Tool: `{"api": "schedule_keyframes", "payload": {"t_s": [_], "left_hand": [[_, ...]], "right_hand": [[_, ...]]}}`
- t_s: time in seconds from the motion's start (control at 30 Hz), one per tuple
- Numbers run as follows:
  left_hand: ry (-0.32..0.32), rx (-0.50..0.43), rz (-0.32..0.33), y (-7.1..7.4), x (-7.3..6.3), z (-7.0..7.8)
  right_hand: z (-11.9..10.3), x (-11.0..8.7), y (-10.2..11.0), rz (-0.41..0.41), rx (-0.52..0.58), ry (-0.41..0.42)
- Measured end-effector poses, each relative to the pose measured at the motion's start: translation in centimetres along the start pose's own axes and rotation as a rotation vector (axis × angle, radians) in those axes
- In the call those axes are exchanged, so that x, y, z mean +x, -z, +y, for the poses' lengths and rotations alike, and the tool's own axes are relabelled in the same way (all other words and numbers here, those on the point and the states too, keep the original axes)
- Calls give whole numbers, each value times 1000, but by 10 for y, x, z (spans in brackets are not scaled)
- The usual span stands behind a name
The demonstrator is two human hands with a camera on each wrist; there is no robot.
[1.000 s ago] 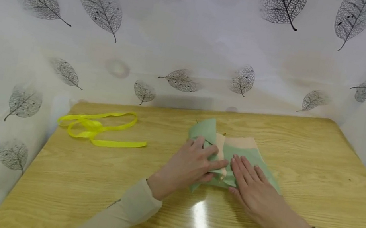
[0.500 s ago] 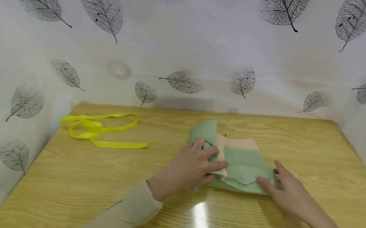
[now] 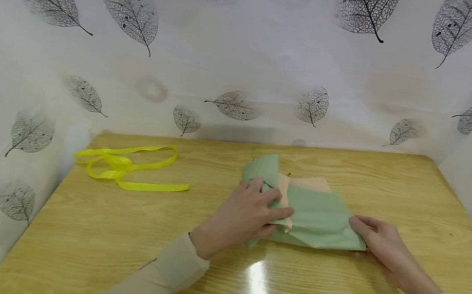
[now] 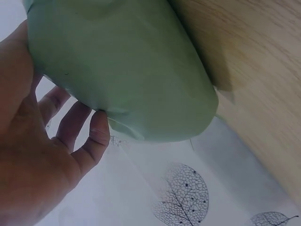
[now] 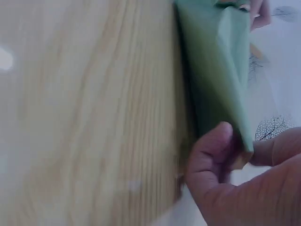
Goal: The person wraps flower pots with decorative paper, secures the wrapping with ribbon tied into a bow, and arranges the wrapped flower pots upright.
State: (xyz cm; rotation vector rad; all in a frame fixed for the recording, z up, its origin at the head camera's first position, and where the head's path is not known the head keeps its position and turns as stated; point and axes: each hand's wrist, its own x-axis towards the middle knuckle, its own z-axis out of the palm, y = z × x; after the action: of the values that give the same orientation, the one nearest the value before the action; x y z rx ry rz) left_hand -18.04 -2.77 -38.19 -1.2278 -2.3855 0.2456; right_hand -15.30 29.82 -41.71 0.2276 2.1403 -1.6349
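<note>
A sheet of wrapping paper (image 3: 318, 213), green on one side and peach on the other, lies partly folded near the table's middle. My left hand (image 3: 246, 208) holds its gathered left part, fingers spread over the folds. In the left wrist view that part of the paper (image 4: 127, 70) bulges out rounded, with the fingertips bent against its edge. At the right end my right hand (image 3: 388, 245) pinches the corner between thumb and fingers. The right wrist view shows the paper's edge (image 5: 211, 61) raised in a slanting fold; whatever is inside the folds is hidden.
A loosely looped yellow ribbon (image 3: 120, 164) lies at the table's back left. The wooden table (image 3: 129, 254) ends at the back against a white leaf-printed curtain (image 3: 269, 59), which also hangs along both sides.
My right hand has lifted off the middle of the paper, moved right and taken its right corner, drawing the green sheet flatter. The left hand stays in place.
</note>
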Motion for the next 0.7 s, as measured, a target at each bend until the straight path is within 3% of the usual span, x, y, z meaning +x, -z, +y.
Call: {"api": "schedule_keyframes", "payload": {"t_s": [0.13, 0.23, 0.37, 0.43, 0.6, 0.7], "left_hand": [[1, -12, 12, -2, -1, -1], [2, -16, 19, -2, -2, -2], [7, -18, 25, -2, -3, -5], [8, -17, 23, -1, -3, -5], [12, -13, 10, 0, -3, -4], [16, -13, 7, 0, -4, -3]], "right_hand": [[4, -6, -17, -75, 423, -88], [5, -11, -37, -77, 706, -83], [-1, -15, -59, -32, 930, -26], [-4, -13, -66, -22, 937, 6], [-15, -4, -87, -53, 660, 6], [-20, 0, -96, -46, 623, -6]]}}
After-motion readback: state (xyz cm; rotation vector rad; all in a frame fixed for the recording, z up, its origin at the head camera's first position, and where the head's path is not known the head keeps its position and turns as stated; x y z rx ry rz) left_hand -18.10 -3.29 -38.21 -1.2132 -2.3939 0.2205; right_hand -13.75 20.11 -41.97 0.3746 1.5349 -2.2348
